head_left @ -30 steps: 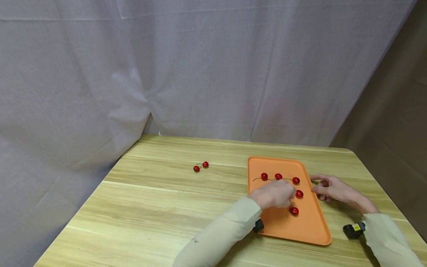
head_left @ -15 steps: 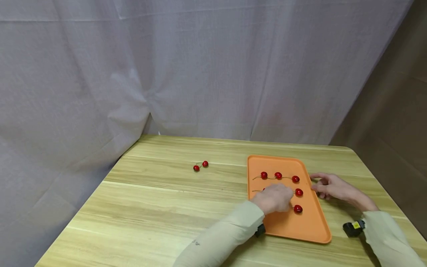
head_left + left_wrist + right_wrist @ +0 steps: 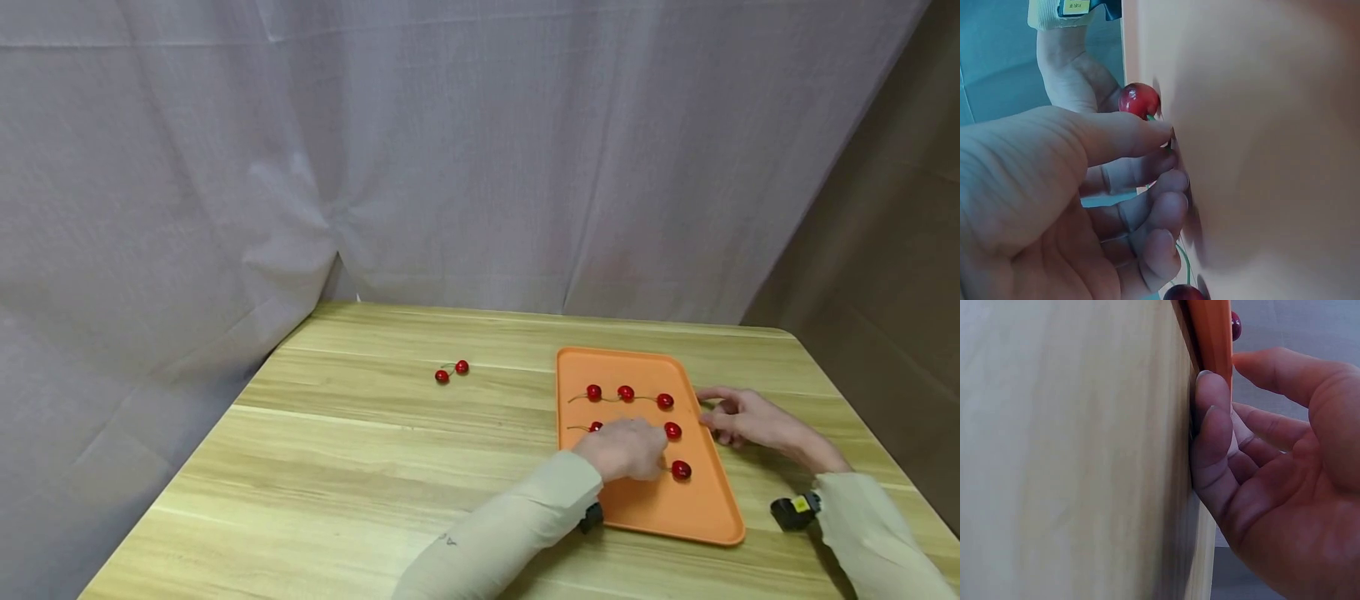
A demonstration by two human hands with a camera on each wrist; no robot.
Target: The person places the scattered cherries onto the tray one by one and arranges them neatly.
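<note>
The left hand (image 3: 621,450) lies on the orange tray (image 3: 675,517), fingers curled down onto its floor. In the left wrist view the thumb and forefinger (image 3: 1141,134) come together on a thin green stem just below a cherry (image 3: 1139,100); the pinch itself is partly hidden by the thumb, but the fingers look closed on the stem. From the head view that cherry (image 3: 681,470) sits just right of the knuckles, on the near right part of the tray. A 2nd cherry (image 3: 1182,292) is cut off at the bottom edge of the wrist view, and the stem runs toward it behind the fingers.

The right hand (image 3: 742,418) rests on the table (image 3: 375,450) against the tray's right rim. In the right wrist view its fingertips (image 3: 1210,419) touch the rim, loosely bent and close together, holding nothing; the thumb stands apart above the rim.

On the tray 3 cherries (image 3: 626,393) lie in a far row, with 2 more (image 3: 672,430) in a middle row, the left one half hidden by the hand. A pair of cherries (image 3: 452,372) lies on the table, well left of the tray. A grey curtain (image 3: 375,150) hangs behind.
</note>
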